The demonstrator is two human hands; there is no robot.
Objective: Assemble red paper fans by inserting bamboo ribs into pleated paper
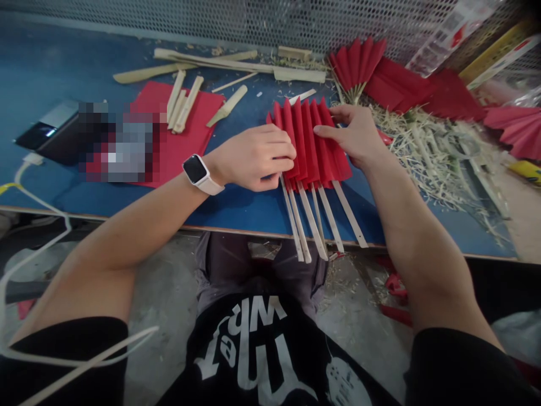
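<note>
A red pleated paper fan (307, 141) lies at the front of the blue table, its folds partly bunched. Several pale bamboo ribs (310, 220) stick out below the paper, their lower ends loose and past the table edge. My left hand (264, 155), with a watch on the wrist, curls its fingers around the left side of the pleats. At the right side, my right hand (355, 132) pinches the pleats between thumb and fingers, the thumb lying on top. The undersides of the fan and some fingertips are hidden.
Red paper (181, 152) with bamboo pieces (186, 104) on it lies left. Long bamboo strips (211, 62) rest at the back. Another red fan (359, 62), red sheets and a heap of shavings (431, 152) are at right. A white cable (54, 208) hangs at the left edge.
</note>
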